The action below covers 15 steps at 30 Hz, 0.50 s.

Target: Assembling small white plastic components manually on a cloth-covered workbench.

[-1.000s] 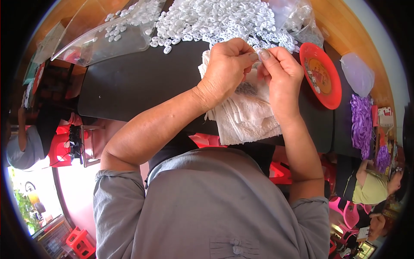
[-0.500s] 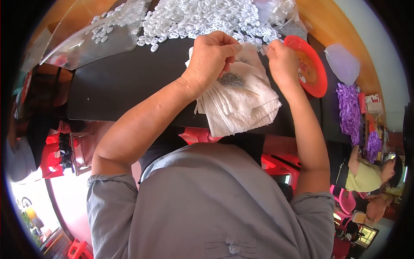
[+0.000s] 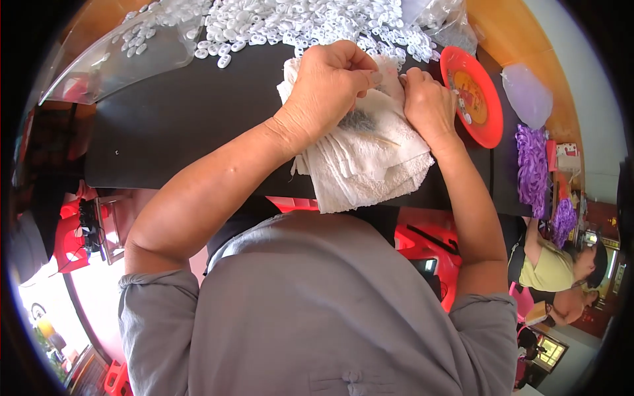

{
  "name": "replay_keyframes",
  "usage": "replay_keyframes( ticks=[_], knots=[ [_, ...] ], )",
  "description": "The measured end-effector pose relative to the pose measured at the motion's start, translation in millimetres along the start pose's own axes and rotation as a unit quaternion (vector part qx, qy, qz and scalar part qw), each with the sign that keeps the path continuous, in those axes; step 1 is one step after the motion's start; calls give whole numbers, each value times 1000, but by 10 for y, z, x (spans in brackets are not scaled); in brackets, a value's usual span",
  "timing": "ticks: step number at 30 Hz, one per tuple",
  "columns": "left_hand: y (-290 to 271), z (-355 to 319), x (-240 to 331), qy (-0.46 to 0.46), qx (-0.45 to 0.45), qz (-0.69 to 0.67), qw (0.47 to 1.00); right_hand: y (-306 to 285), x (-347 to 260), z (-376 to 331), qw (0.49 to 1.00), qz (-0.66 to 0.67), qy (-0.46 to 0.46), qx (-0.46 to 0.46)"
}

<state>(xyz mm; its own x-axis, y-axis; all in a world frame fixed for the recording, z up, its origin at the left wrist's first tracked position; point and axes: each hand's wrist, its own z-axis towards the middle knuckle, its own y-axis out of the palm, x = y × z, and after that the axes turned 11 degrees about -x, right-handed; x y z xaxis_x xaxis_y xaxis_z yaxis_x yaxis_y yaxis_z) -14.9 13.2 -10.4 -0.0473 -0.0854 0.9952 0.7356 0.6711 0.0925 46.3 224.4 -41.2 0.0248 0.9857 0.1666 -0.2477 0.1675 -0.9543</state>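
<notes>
A folded off-white towel lies on the black tabletop in front of me, with a dark grey patch of fine, thin pieces on it. My left hand is closed in a pinch over the towel; what sits between its fingertips is too small to name. At the towel's right edge my right hand has its fingers curled down, and whatever they hold is hidden. Just beyond both hands spreads a big heap of small white oval plastic pieces with holes.
To the right stands a red plate holding a few white pieces. A clear plastic tray lies at the far left. Clear plastic bags sit at the back right; purple ribbon bundles lie beyond the plate. Another person is off to the right.
My right hand has come down and inward to the towel's edge, and the pale bit seen at its fingertips no longer shows. My left hand stays pinched over the towel. The view has shifted slightly.
</notes>
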Motion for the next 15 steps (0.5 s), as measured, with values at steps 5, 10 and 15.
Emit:
replay_keyframes(
  ticks=[5,10,15],
  knots=[
    [-11,12,-26,12,4,25,1000,0,33,29,1000,-2,-18,-22],
    [-19,23,-53,16,5,27,999,-38,38,79,998,-15,-18,-59],
    [-42,44,-50,15,13,18,1000,-102,348,228,981,119,-42,-144]
  ],
)
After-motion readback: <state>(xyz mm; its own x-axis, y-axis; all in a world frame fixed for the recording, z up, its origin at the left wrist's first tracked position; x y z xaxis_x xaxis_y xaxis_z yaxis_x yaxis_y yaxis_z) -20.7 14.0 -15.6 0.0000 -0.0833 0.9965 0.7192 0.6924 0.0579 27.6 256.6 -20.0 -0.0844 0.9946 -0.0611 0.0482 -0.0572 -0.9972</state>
